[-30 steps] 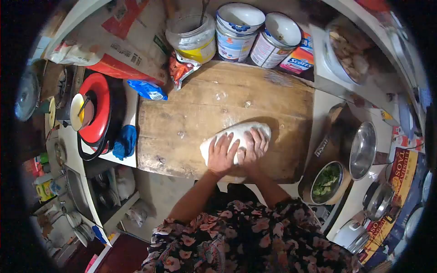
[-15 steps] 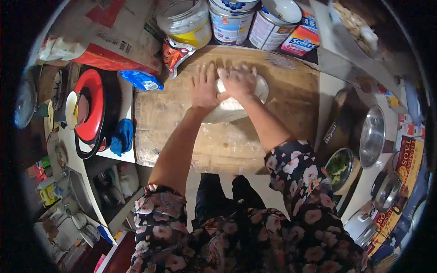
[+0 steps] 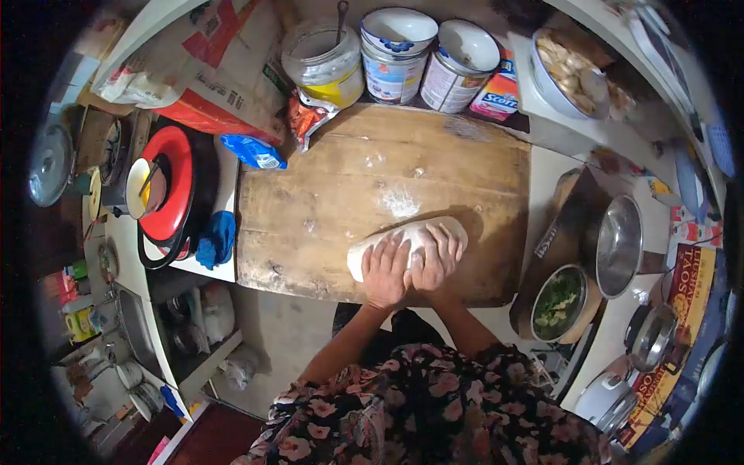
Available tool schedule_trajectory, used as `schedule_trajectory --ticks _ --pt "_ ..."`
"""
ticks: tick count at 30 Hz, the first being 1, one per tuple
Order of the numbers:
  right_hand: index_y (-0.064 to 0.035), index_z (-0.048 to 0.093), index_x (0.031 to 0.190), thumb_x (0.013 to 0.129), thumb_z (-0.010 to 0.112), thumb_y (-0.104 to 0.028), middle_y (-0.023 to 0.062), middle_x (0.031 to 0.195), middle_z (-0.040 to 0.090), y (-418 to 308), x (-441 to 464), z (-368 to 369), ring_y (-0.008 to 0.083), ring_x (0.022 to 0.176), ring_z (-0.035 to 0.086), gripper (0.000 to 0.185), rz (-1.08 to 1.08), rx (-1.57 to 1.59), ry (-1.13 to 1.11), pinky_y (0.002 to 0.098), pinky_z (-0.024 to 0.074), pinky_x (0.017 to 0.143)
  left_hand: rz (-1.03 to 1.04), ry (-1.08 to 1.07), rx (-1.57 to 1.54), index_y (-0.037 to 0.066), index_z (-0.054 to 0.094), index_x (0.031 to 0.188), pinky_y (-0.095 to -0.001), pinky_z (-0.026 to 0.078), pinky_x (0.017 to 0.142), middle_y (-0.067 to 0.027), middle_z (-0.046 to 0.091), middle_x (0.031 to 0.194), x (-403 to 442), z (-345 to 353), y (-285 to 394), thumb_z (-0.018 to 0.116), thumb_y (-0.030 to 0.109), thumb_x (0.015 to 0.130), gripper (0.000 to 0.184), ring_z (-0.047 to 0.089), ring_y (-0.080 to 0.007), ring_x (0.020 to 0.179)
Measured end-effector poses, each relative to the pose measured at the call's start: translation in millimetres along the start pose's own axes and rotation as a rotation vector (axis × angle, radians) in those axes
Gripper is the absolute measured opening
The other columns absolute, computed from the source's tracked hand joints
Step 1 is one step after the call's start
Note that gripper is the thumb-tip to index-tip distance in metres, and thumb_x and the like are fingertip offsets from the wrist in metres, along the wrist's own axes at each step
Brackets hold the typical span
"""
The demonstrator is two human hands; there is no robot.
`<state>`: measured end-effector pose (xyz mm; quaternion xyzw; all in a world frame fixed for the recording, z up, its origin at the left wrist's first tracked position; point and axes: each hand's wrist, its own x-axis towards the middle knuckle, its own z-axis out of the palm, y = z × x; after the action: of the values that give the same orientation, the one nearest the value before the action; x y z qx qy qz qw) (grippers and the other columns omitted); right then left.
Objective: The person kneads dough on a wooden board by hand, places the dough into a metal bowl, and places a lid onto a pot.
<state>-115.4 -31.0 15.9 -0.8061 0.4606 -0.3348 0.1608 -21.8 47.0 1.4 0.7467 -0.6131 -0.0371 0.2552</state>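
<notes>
A smooth white lump of dough point(image 3: 360, 260) lies near the front edge of a floured wooden board point(image 3: 310, 186). My left hand point(image 3: 385, 271) presses on the dough's middle, its fingers bent over the top. Close beside it, my right hand point(image 3: 432, 260) grips the right part of the dough, fingers curled toward its far side. Both palms hide much of the lump's near side. Behind the dough, a patch of white flour point(image 3: 400, 201) marks the wood.
Along the back stand a flour bag point(image 3: 225, 77), a wide jar point(image 3: 325, 74) and enamel bowls point(image 3: 399, 31) on tins. At left are a red lid point(image 3: 172, 182) and blue cloth point(image 3: 217, 239). A bowl of greens point(image 3: 559, 304) and a metal bowl point(image 3: 620, 246) flank the right side.
Both hands have come back toward my body from the far part of the board. The dough has come with them and now lies near the front edge.
</notes>
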Motion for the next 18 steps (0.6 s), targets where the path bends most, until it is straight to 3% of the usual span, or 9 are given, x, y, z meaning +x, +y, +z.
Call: schedule_trajectory --ticks 2,5,10,13,15,18 --pt "-0.0064 0.060 0.104 0.075 0.056 -0.025 0.0123 0.116 0.056 18 -1 11 0.0342 0.112 0.049 0.035 -0.020 0.016 0.040 0.0523 0.0288 0.101 -0.003 0.010 -0.006 0.009 0.053 0.126 -0.0497 0.029 0.101 -0.0132 0.051 0.126 7 13 -8 0.047 0.036 0.083 0.051 0.045 -0.0316 0.119" --pt "-0.0078 0.059 0.107 0.075 0.057 -0.026 0.0120 0.116 0.056 14 44 25 0.0333 0.114 0.049 0.037 0.000 -0.081 -0.041 0.0521 0.0269 0.102 -0.019 0.041 -0.050 0.012 0.053 0.126 -0.0514 0.030 0.100 -0.0104 0.051 0.126 51 18 -29 0.051 0.034 0.080 0.051 0.046 -0.0300 0.116" --pt "-0.0083 0.059 0.102 0.081 0.058 -0.030 0.0120 0.101 0.060 23 122 66 0.0325 0.098 0.053 0.030 0.014 -0.047 -0.095 0.0482 0.0351 0.093 -0.159 -0.031 0.015 0.010 0.050 0.128 -0.0550 0.029 0.100 -0.0149 0.051 0.121 123 28 -59 0.052 0.033 0.080 0.053 0.045 -0.0340 0.114" --pt "-0.0067 0.060 0.097 0.083 0.057 -0.031 0.0138 0.097 0.061 33 161 98 0.0330 0.093 0.054 0.028 0.043 -0.089 -0.022 0.0464 0.0390 0.088 -0.225 0.050 0.010 0.009 0.047 0.130 -0.0574 0.025 0.104 -0.0166 0.044 0.133 163 37 -77 0.049 0.036 0.084 0.053 0.038 -0.0354 0.125" --pt "-0.0056 0.061 0.093 0.083 0.056 -0.032 0.0147 0.096 0.061 40 176 109 0.0336 0.094 0.055 0.029 0.098 -0.148 -0.136 0.0459 0.0408 0.086 -0.239 0.080 0.016 0.008 0.046 0.131 -0.0579 0.024 0.104 -0.0168 0.042 0.135 182 42 -86 0.049 0.037 0.085 0.054 0.036 -0.0355 0.128" --pt "-0.0058 0.062 0.093 0.084 0.054 -0.032 0.0155 0.096 0.061 45 173 115 0.0342 0.094 0.055 0.029 0.084 -0.181 -0.109 0.0459 0.0407 0.087 -0.217 0.066 0.130 0.009 0.044 0.133 -0.0592 0.024 0.104 -0.0160 0.040 0.139 182 47 -89 0.046 0.042 0.087 0.056 0.034 -0.0358 0.131"
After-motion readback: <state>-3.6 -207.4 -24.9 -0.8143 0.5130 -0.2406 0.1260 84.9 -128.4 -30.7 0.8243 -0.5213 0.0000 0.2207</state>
